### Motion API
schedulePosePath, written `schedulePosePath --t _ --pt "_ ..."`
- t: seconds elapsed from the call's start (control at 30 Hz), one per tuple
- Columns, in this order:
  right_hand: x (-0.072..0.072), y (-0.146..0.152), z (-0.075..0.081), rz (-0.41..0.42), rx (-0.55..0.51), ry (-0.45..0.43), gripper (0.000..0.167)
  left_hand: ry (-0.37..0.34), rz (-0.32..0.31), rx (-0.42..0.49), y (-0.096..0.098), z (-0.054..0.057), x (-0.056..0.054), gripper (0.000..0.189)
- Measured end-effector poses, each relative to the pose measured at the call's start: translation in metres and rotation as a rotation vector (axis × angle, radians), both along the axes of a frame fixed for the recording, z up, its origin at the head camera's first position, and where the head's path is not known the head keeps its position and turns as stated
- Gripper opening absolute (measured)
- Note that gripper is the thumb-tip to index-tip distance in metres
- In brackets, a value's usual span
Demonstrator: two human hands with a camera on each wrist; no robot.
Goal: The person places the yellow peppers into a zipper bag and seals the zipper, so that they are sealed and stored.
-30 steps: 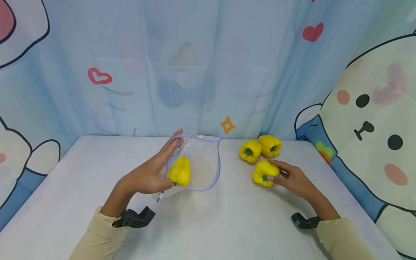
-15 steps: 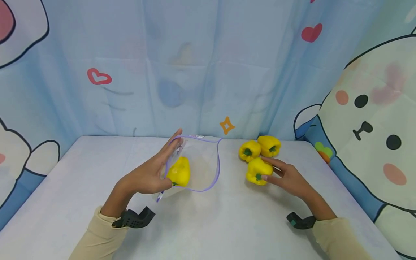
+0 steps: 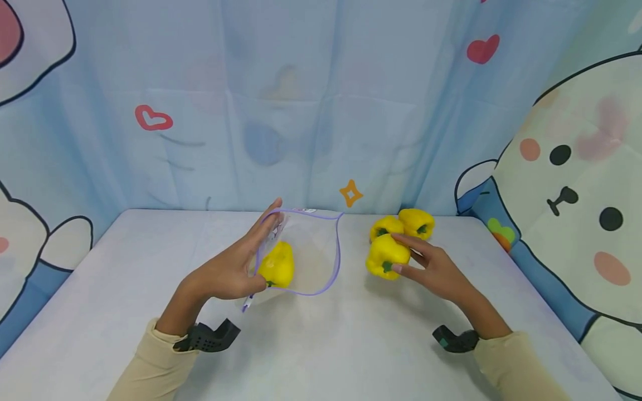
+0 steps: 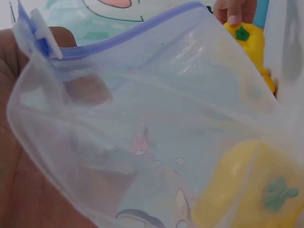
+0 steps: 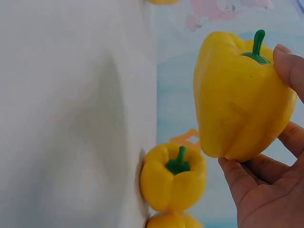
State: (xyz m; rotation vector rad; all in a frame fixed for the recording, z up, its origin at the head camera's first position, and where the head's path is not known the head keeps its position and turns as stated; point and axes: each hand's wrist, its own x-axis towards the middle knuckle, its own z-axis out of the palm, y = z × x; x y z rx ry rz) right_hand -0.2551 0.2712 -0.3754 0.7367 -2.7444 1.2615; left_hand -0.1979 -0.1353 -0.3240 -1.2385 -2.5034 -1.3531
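a person's right hand (image 3: 437,272) pinches a yellow pepper (image 3: 384,253), thumb beside its green stem (image 5: 259,43) and fingertips under the opposite end, in the air above a white table (image 3: 326,348). to the left, well apart from that hand, the left hand (image 3: 232,270) holds the left side of a clear bag (image 3: 311,250), thumb towards the viewer and fingers reaching to the far edge, so the bag's purple rim (image 3: 339,253) stands wide as a loop. the raised pepper is just to the right of that loop, a short stretch of table showing between, about level with it from near to far. its long axis, stem to base, seems to run away from the person, stem end nearest, so its side rather than its end faces the bag. a bagged pepper (image 3: 280,264) lies inside, close to the left hand. behind the raised one sit a third pepper (image 3: 383,224) and a fourth pepper (image 3: 418,223), side by side.
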Motion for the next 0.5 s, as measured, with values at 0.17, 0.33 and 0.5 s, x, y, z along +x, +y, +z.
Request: schedulePosePath --t 0.17,0.33,0.5 --pt "0.004 -0.008 0.01 0.04 -0.03 0.049 0.063 -0.002 0.001 -0.001 0.0 -0.001 0.0 0.101" --pt "0.009 -0.015 0.02 0.094 -0.071 0.121 0.062 -0.014 0.01 0.0 -0.001 0.0 0.001 0.101" --pt "0.014 -0.022 0.029 0.141 -0.126 0.169 0.063 -0.018 0.001 0.006 -0.001 0.0 0.001 0.102"
